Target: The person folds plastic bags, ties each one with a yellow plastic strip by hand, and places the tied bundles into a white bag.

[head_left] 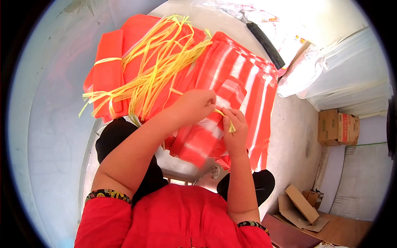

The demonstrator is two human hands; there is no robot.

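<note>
My left hand pinches one end of a short yellow strip over the red and white striped plastic sheets. Close beside it on the right, my right hand has its fingers closed on the same strip, whose loose end hangs down by the palm. Beneath both hands is a folded striped piece. A loose bunch of yellow strips lies across the red folded bundles to the left. One bundle has a yellow tie round it.
A dark roll and white plastic bags lie at the upper right. Cardboard boxes stand against the right wall, with opened cardboard at the lower right. A pale wall rises on the left.
</note>
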